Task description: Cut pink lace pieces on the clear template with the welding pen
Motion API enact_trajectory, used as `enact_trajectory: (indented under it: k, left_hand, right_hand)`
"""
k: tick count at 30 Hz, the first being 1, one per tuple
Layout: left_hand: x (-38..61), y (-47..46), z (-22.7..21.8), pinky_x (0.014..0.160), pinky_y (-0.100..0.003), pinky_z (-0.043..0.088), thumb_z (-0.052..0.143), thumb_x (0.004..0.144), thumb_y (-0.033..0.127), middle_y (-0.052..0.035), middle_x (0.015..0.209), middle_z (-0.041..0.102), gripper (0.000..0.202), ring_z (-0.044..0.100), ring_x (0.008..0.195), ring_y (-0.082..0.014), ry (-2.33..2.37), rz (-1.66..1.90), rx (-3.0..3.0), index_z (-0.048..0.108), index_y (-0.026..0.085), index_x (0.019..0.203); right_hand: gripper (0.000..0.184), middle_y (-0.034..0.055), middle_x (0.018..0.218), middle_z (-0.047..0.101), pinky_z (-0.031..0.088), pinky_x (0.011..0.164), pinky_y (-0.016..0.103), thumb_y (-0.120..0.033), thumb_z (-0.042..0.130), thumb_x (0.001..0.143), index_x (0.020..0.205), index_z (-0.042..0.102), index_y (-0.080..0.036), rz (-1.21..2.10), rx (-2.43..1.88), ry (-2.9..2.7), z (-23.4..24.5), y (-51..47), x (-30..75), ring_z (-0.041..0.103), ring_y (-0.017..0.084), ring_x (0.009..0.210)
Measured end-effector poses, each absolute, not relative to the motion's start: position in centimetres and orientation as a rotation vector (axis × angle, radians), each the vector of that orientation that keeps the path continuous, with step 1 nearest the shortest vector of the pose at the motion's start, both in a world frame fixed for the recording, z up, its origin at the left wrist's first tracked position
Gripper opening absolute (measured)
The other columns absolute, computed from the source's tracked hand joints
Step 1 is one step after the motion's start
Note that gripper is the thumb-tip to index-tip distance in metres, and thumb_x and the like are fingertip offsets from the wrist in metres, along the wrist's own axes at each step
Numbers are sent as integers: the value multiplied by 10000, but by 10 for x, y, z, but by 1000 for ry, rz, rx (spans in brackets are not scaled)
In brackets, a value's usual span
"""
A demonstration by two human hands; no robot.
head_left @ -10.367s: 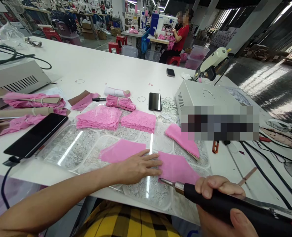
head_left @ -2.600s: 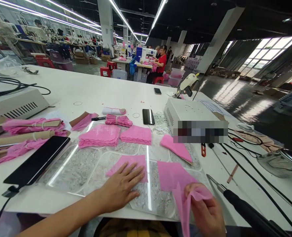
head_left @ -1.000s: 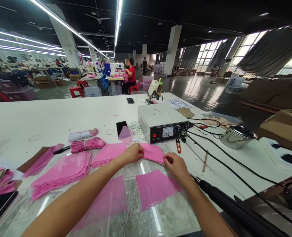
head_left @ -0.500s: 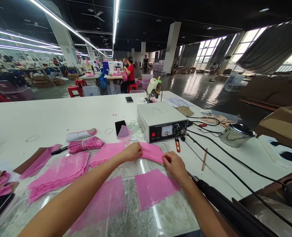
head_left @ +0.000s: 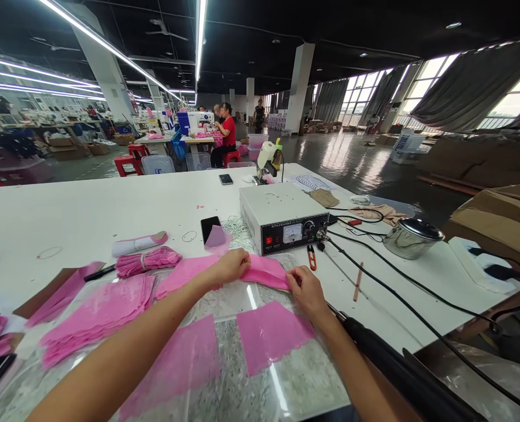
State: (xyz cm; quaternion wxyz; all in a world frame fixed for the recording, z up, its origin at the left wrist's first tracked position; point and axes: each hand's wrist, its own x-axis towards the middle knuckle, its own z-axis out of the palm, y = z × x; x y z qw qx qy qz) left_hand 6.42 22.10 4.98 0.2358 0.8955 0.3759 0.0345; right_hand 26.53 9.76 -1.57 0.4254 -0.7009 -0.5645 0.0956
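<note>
My left hand (head_left: 235, 265) pinches the left end of a pink fabric strip (head_left: 266, 271) in front of the grey control box. At the strip's right end, the fingers of my right hand (head_left: 304, 288) close on its edge. A tan edge shows beneath the strip on the right. Below my hands, a single pink fabric piece (head_left: 274, 339) lies flat on the glossy marbled sheet (head_left: 233, 357), with a larger pink piece (head_left: 184, 363) to its left. Layered pink fabric (head_left: 183, 275) extends behind my left wrist. A black-handled tool (head_left: 374, 346) lies under or beside my right forearm; I cannot tell which.
A control box (head_left: 286, 220) with a dial and cables stands just behind my hands. Orange snips (head_left: 312, 258), a metal canister (head_left: 413, 237) and a phone (head_left: 209, 230) lie around it. To the left are a fabric stack (head_left: 101, 310) and a tied pink bundle (head_left: 149, 261). A person in red sits farther back.
The view has shifted slightly, so most things appear a little farther left. Both hands stay on the pink strip, whose upper surface now looks more creased.
</note>
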Motion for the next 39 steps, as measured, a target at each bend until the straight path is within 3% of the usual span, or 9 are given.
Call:
enact_trajectory:
  k: [4, 8, 11, 15, 29, 34, 39]
  left_hand:
    - [65, 219, 53, 805, -378, 551, 571, 950, 338, -77, 1113, 617, 278, 630, 936, -189, 1056, 125, 2459, 586, 143, 1148]
    - [65, 215, 56, 811, -384, 550, 571, 950, 339, -79, 1121, 614, 286, 629, 944, -192, 1083, 163, 2455, 582, 142, 1158]
    - [63, 211, 60, 811, -385, 550, 570, 950, 339, -80, 1123, 613, 289, 628, 944, -192, 1083, 201, 2456, 579, 143, 1162]
    - [54, 207, 67, 801, -380, 553, 572, 950, 338, -79, 1115, 615, 290, 631, 934, -189, 1048, 242, 2459, 579, 140, 1161]
    - [-17, 241, 88, 842, -403, 541, 577, 945, 343, -79, 1156, 605, 296, 621, 985, -212, 1094, 245, 2513, 585, 146, 1166]
    - [-28, 272, 102, 847, -406, 540, 577, 944, 342, -83, 1181, 595, 306, 616, 1000, -216, 1262, 331, 2535, 578, 152, 1183]
    - [-31, 294, 104, 874, -417, 530, 566, 951, 338, -92, 1209, 584, 297, 606, 1027, -213, 1403, 395, 2546, 574, 165, 1193]
  right_hand:
    - [239, 79, 927, 647, 477, 823, 352, -340, 448, 888, 887, 644, -203, 192, -1684, -1464, -7, 94, 256, 589, 217, 910]
    - [286, 97, 1053, 658, 447, 933, 394, -352, 610, 800, 1035, 654, -196, 150, -1637, -1568, 3, 93, 241, 563, 255, 1036]
    - [285, 111, 1031, 674, 462, 880, 414, -316, 645, 763, 1017, 669, -190, 132, -1650, -1600, 3, 95, 235, 581, 274, 984]
    - [180, 76, 856, 694, 475, 777, 353, -247, 513, 838, 844, 688, -204, 135, -1620, -1621, 2, 96, 235, 612, 223, 839]
    - [228, 47, 751, 705, 451, 649, 286, -299, 507, 838, 744, 690, -203, 235, -1528, -1636, 36, 144, 191, 619, 177, 677]
    - [186, 29, 799, 687, 503, 716, 302, -291, 548, 891, 819, 660, -162, 220, -1523, -1663, 43, 193, 173, 634, 144, 727]
    - [246, 49, 1009, 654, 537, 816, 372, -367, 554, 919, 1016, 623, -151, 211, -1538, -1786, 49, 234, 165, 632, 156, 889]
